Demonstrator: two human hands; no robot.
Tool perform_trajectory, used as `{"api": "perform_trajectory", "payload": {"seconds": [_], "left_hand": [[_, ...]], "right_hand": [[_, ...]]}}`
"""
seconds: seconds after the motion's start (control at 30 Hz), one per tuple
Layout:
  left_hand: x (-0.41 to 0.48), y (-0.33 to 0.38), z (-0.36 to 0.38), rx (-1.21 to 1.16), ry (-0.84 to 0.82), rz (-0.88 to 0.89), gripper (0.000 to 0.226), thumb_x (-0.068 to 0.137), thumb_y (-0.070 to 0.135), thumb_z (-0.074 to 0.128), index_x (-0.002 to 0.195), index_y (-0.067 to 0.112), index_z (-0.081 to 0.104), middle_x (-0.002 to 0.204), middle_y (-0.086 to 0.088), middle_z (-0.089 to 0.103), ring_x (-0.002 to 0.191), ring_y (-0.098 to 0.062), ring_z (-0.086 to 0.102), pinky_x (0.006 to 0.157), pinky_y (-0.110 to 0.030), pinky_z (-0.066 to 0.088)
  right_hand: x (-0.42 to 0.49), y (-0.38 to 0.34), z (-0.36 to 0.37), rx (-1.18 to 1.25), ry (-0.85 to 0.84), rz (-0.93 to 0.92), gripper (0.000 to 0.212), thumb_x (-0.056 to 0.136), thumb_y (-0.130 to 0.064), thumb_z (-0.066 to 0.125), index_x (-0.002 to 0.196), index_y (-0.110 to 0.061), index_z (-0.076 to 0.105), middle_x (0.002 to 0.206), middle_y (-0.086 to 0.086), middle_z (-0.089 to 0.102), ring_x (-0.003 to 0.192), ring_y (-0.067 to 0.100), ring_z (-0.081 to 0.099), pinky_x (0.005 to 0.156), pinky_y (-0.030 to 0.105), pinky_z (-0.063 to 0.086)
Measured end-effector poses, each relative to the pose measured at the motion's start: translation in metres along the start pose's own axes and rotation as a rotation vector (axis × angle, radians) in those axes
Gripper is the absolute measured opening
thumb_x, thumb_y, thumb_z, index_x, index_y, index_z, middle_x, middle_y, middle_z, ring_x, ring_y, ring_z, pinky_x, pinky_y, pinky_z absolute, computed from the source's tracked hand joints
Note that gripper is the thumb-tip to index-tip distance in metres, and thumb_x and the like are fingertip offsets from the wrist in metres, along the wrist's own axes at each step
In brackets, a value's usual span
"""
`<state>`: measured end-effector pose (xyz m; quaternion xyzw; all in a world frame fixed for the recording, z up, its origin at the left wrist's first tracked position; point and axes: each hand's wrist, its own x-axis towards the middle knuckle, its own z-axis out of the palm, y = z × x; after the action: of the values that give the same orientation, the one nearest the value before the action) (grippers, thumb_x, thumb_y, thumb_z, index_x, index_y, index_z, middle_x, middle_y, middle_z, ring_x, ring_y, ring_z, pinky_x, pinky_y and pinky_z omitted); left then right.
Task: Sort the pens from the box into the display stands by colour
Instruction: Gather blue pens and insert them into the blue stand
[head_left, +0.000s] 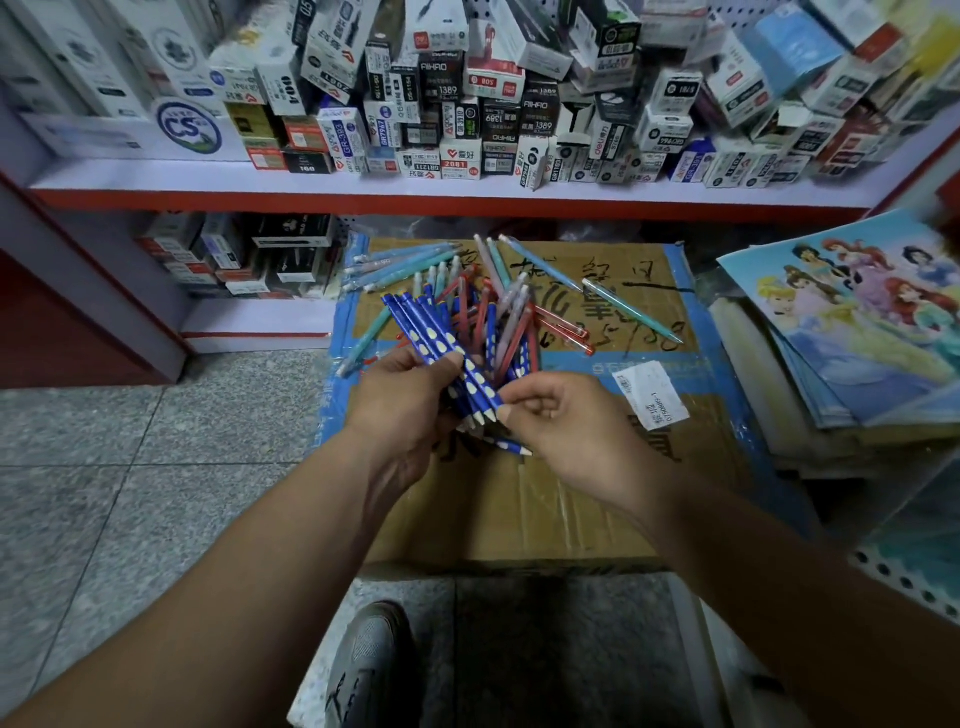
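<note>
Head view: left hand (410, 415) grips fanned bundle of dark blue pens (418, 319) with white oval dimples; right hand (576, 426) pinches lower end of one pen in it. Beyond hands, loose pile of red, teal, pink pens (511, 317) on taped brown cardboard box (545, 509). Bare cardboard under wrists; stacked picture books (857, 332) right of right hand, apart

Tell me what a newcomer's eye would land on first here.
At centre, the left hand grips a fan of blue pens while the right hand pinches their tips. Behind lies a jumble of loose pens on the cardboard box; above, a shelf is crammed with small boxes.
</note>
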<state>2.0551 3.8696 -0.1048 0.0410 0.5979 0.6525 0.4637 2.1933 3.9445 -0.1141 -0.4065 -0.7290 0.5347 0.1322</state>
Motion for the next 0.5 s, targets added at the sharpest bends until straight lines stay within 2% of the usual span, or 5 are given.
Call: {"api": "perform_trajectory", "payload": {"seconds": [0.13, 0.27, 0.33, 0.4, 0.5], "left_hand": [[-0.005, 0.005, -0.019, 0.02, -0.013, 0.038, 0.011, 0.093, -0.001, 0.06, 0.102, -0.002, 0.066, 0.088, -0.015, 0.073, 0.072, -0.026, 0.071, 0.065, -0.041, 0.06], [-0.006, 0.011, -0.037, 0.044, -0.007, 0.025, 0.016, 0.091, -0.003, 0.062, 0.106, -0.006, 0.067, 0.093, -0.019, 0.073, 0.071, -0.025, 0.071, 0.063, -0.038, 0.063], [-0.006, 0.013, -0.044, 0.073, 0.006, 0.019, 0.017, 0.09, -0.003, 0.063, 0.106, -0.006, 0.068, 0.097, -0.021, 0.073, 0.073, -0.025, 0.072, 0.063, -0.039, 0.063], [-0.006, 0.015, -0.048, 0.087, 0.007, 0.016, 0.017, 0.09, -0.003, 0.064, 0.107, -0.005, 0.068, 0.099, -0.02, 0.074, 0.074, -0.025, 0.073, 0.062, -0.039, 0.063], [-0.007, 0.015, -0.048, 0.09, -0.002, 0.011, 0.018, 0.09, -0.003, 0.065, 0.107, -0.005, 0.069, 0.1, -0.021, 0.074, 0.072, -0.025, 0.073, 0.061, -0.038, 0.062]], "right_hand": [[-0.001, -0.005, 0.018, -0.027, -0.019, -0.056, 0.007, 0.091, -0.016, 0.071, 0.096, -0.021, 0.072, 0.082, -0.002, 0.071, 0.07, 0.002, 0.062, 0.072, 0.027, 0.055], [0.009, -0.012, 0.02, -0.064, 0.007, -0.064, 0.005, 0.09, -0.023, 0.072, 0.092, -0.02, 0.075, 0.071, -0.011, 0.067, 0.061, -0.005, 0.06, 0.061, 0.017, 0.049], [0.024, -0.01, 0.014, -0.142, 0.133, -0.047, 0.007, 0.088, -0.029, 0.073, 0.092, -0.023, 0.073, 0.072, -0.012, 0.066, 0.065, -0.003, 0.062, 0.064, 0.023, 0.052], [0.038, -0.009, 0.012, -0.208, 0.215, -0.022, 0.014, 0.086, -0.034, 0.075, 0.093, -0.023, 0.07, 0.079, -0.009, 0.069, 0.074, 0.008, 0.067, 0.072, 0.035, 0.058], [0.053, -0.009, 0.016, -0.33, 0.257, 0.025, 0.02, 0.083, -0.039, 0.078, 0.087, -0.024, 0.065, 0.078, -0.006, 0.068, 0.073, 0.014, 0.067, 0.071, 0.037, 0.059]]}}
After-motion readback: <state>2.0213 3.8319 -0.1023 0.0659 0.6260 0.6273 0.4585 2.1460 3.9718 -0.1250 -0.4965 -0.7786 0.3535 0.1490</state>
